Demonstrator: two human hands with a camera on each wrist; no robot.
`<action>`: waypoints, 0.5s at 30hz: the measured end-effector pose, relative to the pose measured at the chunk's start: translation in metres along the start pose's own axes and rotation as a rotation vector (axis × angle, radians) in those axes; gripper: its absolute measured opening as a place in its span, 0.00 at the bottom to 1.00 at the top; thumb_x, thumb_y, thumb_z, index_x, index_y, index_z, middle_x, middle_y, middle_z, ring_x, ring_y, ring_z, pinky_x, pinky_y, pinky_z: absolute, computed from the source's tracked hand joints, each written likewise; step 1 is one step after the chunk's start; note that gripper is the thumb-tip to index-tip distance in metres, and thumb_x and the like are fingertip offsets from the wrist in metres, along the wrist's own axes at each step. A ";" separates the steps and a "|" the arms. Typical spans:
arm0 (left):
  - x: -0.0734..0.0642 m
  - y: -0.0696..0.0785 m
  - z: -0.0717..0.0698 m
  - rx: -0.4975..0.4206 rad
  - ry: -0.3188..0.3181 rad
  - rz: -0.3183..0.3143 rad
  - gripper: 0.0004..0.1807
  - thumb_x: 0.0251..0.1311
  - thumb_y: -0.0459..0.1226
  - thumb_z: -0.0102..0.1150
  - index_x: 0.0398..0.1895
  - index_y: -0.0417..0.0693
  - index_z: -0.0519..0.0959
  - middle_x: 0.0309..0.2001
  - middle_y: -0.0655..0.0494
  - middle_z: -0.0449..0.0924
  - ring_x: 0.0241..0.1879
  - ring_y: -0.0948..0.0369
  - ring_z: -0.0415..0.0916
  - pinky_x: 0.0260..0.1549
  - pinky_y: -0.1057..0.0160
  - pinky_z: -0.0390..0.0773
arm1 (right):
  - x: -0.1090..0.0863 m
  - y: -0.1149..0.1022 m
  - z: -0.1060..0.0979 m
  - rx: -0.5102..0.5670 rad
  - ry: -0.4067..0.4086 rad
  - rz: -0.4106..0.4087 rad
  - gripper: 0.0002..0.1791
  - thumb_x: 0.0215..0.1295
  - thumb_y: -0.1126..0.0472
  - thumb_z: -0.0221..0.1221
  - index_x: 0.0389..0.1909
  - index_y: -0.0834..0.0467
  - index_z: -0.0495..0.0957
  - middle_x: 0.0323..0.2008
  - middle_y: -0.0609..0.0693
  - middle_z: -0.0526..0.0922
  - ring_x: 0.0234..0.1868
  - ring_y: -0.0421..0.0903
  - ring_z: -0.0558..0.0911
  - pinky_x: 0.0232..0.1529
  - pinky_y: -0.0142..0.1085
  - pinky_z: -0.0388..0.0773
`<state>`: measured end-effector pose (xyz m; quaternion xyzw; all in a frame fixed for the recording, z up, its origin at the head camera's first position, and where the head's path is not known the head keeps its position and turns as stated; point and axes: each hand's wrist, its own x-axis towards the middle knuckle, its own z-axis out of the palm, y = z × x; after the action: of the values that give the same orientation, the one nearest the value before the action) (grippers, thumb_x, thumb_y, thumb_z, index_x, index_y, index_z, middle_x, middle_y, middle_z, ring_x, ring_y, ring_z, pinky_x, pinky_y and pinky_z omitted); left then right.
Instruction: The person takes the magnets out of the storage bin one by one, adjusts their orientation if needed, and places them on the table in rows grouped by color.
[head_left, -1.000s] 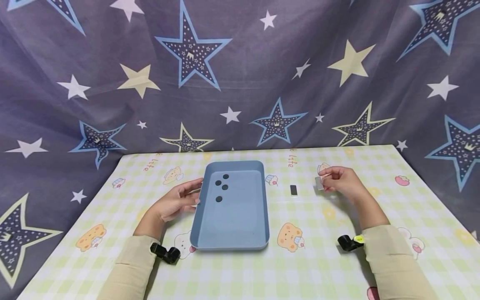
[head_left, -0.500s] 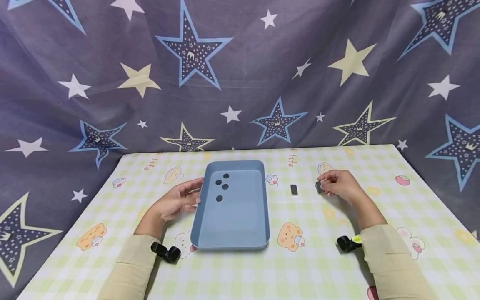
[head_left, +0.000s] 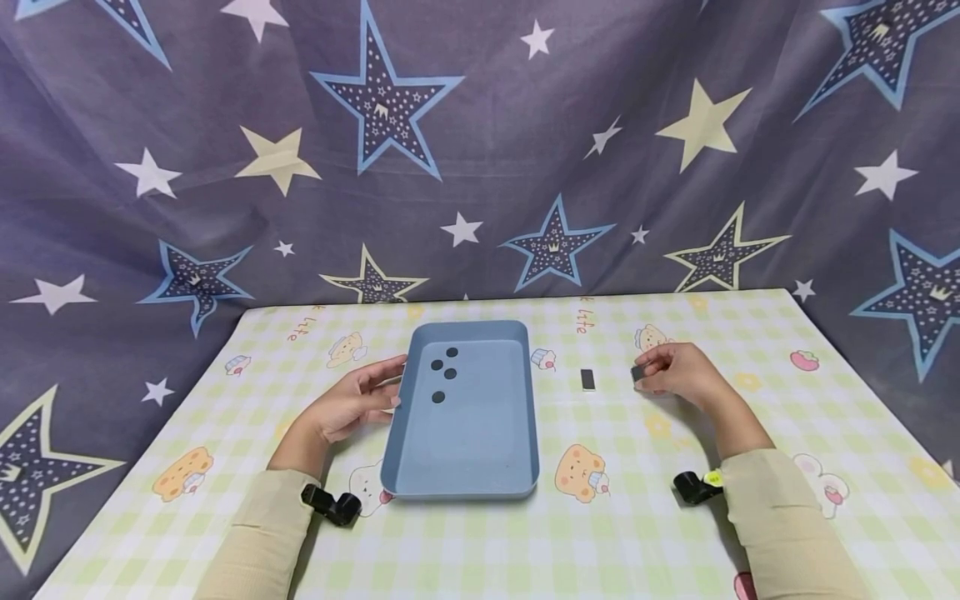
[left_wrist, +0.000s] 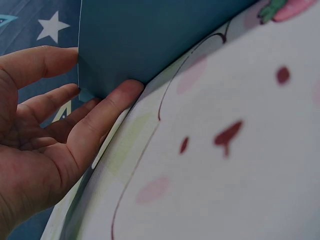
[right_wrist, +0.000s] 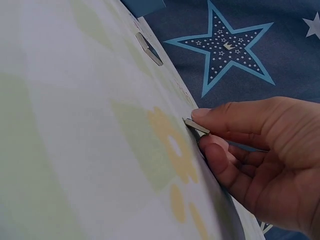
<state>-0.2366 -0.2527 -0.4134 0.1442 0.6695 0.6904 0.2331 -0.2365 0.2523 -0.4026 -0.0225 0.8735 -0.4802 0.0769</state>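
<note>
Tile (head_left: 637, 374) pinched by right hand (head_left: 681, 371): dark now, silvery a second ago, likely a reorienting step. Left hand (head_left: 351, 407), loose-fingered, touches tray (head_left: 480, 429).

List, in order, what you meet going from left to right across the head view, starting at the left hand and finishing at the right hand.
Left hand, blue tray, dark rectangular piece lying free, dark piece pinched in the fingers, right hand.

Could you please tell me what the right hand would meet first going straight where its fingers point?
Probably the small dark rectangle lying on the tablecloth, though the right hand might pass above it.
</note>
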 end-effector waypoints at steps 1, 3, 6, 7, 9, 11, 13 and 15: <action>0.000 0.000 0.000 0.000 0.000 0.000 0.41 0.63 0.24 0.53 0.77 0.38 0.48 0.74 0.36 0.49 0.65 0.53 0.66 0.45 0.56 0.80 | 0.000 0.000 0.000 -0.003 -0.001 0.002 0.22 0.53 0.70 0.69 0.49 0.73 0.77 0.31 0.53 0.77 0.30 0.45 0.75 0.29 0.34 0.79; 0.000 0.000 0.000 0.001 0.000 0.000 0.41 0.63 0.24 0.53 0.77 0.38 0.48 0.74 0.36 0.49 0.65 0.53 0.67 0.46 0.56 0.80 | 0.000 0.000 0.000 -0.006 -0.006 0.006 0.22 0.53 0.69 0.69 0.50 0.73 0.77 0.31 0.52 0.77 0.29 0.44 0.75 0.29 0.34 0.79; 0.000 0.000 -0.001 -0.001 0.002 -0.002 0.41 0.63 0.24 0.54 0.77 0.39 0.48 0.74 0.36 0.49 0.65 0.53 0.66 0.46 0.56 0.80 | 0.000 -0.001 0.000 -0.011 -0.013 0.009 0.22 0.54 0.69 0.69 0.50 0.73 0.78 0.30 0.52 0.78 0.28 0.43 0.75 0.28 0.34 0.79; 0.000 0.000 -0.001 -0.002 0.002 -0.002 0.41 0.63 0.24 0.54 0.77 0.39 0.48 0.74 0.36 0.49 0.65 0.53 0.66 0.46 0.56 0.80 | 0.000 -0.001 0.001 -0.013 -0.014 0.011 0.22 0.54 0.70 0.68 0.50 0.73 0.78 0.29 0.52 0.78 0.28 0.43 0.75 0.28 0.34 0.79; 0.000 -0.001 -0.001 -0.006 0.003 -0.003 0.41 0.63 0.24 0.54 0.77 0.39 0.48 0.74 0.36 0.48 0.65 0.53 0.66 0.46 0.55 0.80 | 0.000 -0.001 0.001 -0.023 -0.012 0.015 0.21 0.55 0.70 0.68 0.50 0.73 0.78 0.29 0.52 0.79 0.27 0.43 0.76 0.28 0.34 0.78; 0.000 -0.001 -0.002 -0.009 0.002 -0.004 0.41 0.63 0.24 0.54 0.77 0.39 0.48 0.74 0.36 0.48 0.65 0.54 0.66 0.46 0.55 0.80 | -0.001 -0.002 0.001 -0.037 -0.009 0.017 0.20 0.55 0.70 0.67 0.49 0.73 0.79 0.30 0.52 0.80 0.28 0.43 0.76 0.28 0.34 0.78; 0.000 -0.001 -0.001 -0.009 0.001 -0.003 0.41 0.63 0.24 0.54 0.77 0.39 0.48 0.74 0.36 0.48 0.65 0.54 0.67 0.46 0.55 0.80 | -0.002 -0.002 0.001 -0.050 -0.005 0.016 0.19 0.55 0.71 0.67 0.49 0.73 0.79 0.30 0.52 0.80 0.28 0.43 0.76 0.28 0.34 0.78; 0.000 0.000 -0.001 -0.011 -0.002 -0.002 0.41 0.63 0.24 0.54 0.77 0.39 0.47 0.74 0.36 0.48 0.65 0.54 0.67 0.46 0.55 0.80 | -0.002 -0.002 0.001 -0.059 -0.002 0.012 0.19 0.55 0.70 0.67 0.49 0.73 0.79 0.30 0.52 0.80 0.29 0.43 0.76 0.28 0.34 0.78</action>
<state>-0.2368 -0.2539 -0.4139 0.1431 0.6657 0.6936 0.2351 -0.2344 0.2508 -0.4013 -0.0199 0.8873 -0.4538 0.0801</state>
